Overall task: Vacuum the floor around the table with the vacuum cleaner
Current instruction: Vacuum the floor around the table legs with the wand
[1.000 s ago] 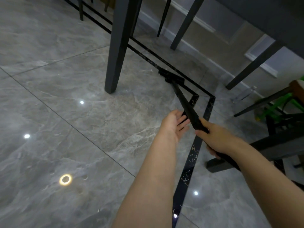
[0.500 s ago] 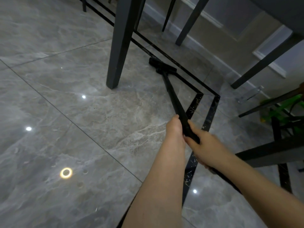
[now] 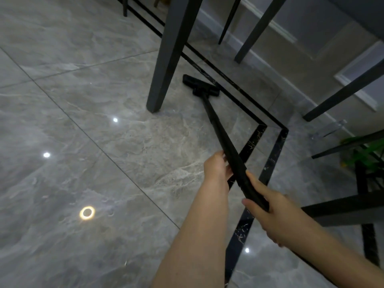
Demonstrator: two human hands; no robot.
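Black vacuum cleaner wand [image 3: 220, 132]: long, slanted, gripped low by the right hand [image 3: 276, 217], fingers and thumb curled round it. Left hand [image 3: 216, 171]: just ahead of the right, fingers round the wand's far side, grip partly hidden. Flat black floor nozzle [image 3: 200, 86]: well beyond both hands, on the glossy grey marble-tile floor [image 3: 83, 142], just beside the dark grey table leg [image 3: 166, 59]. Black inlay strip [image 3: 239, 225]: beneath the right hand.

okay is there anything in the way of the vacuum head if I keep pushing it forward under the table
Nothing lies directly ahead of the vacuum head. The thick table leg stands close on its left, apart from it, so steer clear. Farther legs stand beyond the black floor border.
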